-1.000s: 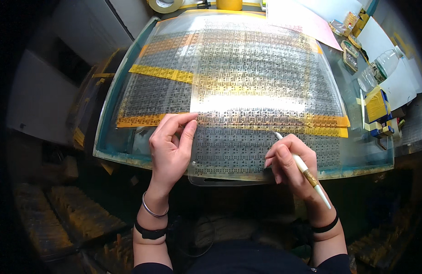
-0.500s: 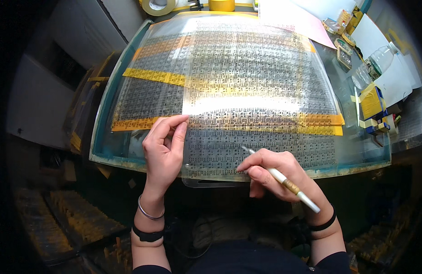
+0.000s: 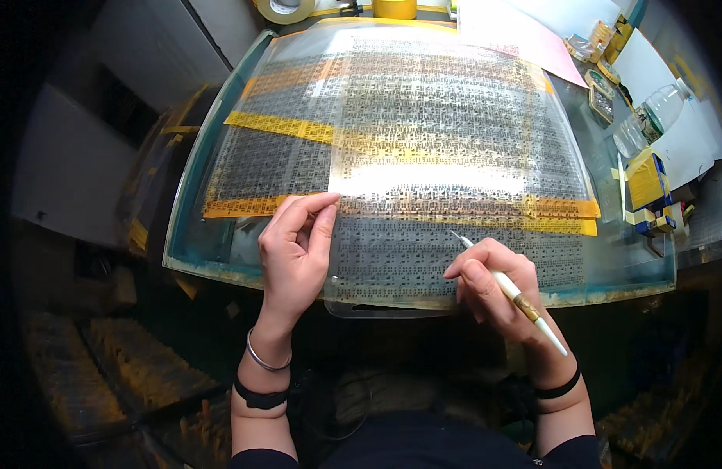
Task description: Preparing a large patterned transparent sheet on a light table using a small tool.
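My left hand pinches the left edge of a clear film printed with rows of small dark marks. The film lies over other printed sheets with orange and yellow strips, and its near edge reaches past the table's front. My right hand is closed around a slim white pen-shaped tool with a gold-coloured band. The tool's thin tip points up and left over the printed film; whether it touches the surface I cannot tell.
The glass-topped table has a greenish rim. At right stand a clear plastic bottle, a blue-and-yellow box and small containers. A pink sheet lies at the back, with tape rolls at the back left. A strong glare crosses the film.
My right hand has moved right and slightly away from me, carrying the white tool's tip across the film. The left hand keeps its pinch at the film's edge. The view has shifted slightly.
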Tool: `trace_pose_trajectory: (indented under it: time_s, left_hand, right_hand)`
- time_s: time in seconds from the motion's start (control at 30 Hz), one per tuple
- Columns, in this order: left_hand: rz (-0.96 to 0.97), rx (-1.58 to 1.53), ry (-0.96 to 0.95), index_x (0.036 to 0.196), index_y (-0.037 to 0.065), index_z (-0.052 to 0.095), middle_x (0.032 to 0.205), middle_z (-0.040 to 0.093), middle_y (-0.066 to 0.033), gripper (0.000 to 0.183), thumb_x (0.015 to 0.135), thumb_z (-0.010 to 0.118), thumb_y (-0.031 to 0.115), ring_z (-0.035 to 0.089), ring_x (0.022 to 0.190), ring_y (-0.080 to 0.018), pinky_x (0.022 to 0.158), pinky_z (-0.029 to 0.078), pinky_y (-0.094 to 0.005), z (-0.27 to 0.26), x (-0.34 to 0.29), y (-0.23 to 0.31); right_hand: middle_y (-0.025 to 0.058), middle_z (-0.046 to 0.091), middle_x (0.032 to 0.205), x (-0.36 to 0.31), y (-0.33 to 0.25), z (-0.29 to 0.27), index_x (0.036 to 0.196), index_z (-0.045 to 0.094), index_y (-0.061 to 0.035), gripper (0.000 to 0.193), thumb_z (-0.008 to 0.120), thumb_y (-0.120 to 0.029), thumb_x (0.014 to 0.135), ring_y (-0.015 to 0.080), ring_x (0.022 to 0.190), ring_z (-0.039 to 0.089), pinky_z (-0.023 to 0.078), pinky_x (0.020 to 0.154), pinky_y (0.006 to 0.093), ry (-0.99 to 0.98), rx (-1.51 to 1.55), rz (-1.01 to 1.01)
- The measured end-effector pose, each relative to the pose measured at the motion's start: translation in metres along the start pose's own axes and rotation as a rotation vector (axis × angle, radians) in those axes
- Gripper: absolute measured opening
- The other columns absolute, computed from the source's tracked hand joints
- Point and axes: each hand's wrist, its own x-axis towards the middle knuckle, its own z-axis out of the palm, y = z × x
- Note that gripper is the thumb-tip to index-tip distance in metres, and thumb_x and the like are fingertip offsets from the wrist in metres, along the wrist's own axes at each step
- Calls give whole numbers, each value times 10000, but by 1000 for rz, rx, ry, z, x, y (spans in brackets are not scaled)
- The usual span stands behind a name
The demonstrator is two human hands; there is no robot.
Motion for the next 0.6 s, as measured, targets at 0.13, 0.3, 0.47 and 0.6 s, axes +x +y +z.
trace_pose_trajectory:
  time_s: [0.13, 0.3, 0.47, 0.6]
  left_hand:
    - [0, -9, 9, 1057, -22, 659, 925, 611, -24, 156, 923, 584, 2, 551, 762, -41, 664, 441, -176, 1, 0, -1]
    - [16, -12, 31, 1037, -17, 665, 895, 606, -26, 144, 909, 605, 5, 536, 709, -40, 608, 426, -175, 2, 0, -3]
    - [21, -19, 44, 1022, -16, 669, 880, 612, -35, 136, 900, 614, 4, 545, 700, -48, 595, 430, -181, 3, 0, -3]
    - [23, -39, 53, 1020, -22, 667, 878, 619, -46, 137, 897, 611, -5, 559, 715, -63, 619, 447, -193, 3, 0, -4]
  right_hand:
    - [21, 560, 635, 0, 4, 2, 948, 613, 8, 173, 520, -134, 983, 81, 518, 561, 440, 483, 219, 24, 26, 3]
    - [111, 670, 853, 3, 15, 5, 990, 615, 26, 176, 527, -127, 976, 147, 670, 673, 527, 629, 260, 32, 46, -142]
    - [89, 675, 819, 6, 4, 0, 1040, 624, 17, 190, 535, -137, 972, 162, 677, 685, 545, 637, 285, -162, -153, -115]
    - [29, 582, 639, 2, -4, -1, 1002, 638, -2, 175, 535, -141, 973, 113, 530, 623, 471, 466, 238, -151, -56, -40]
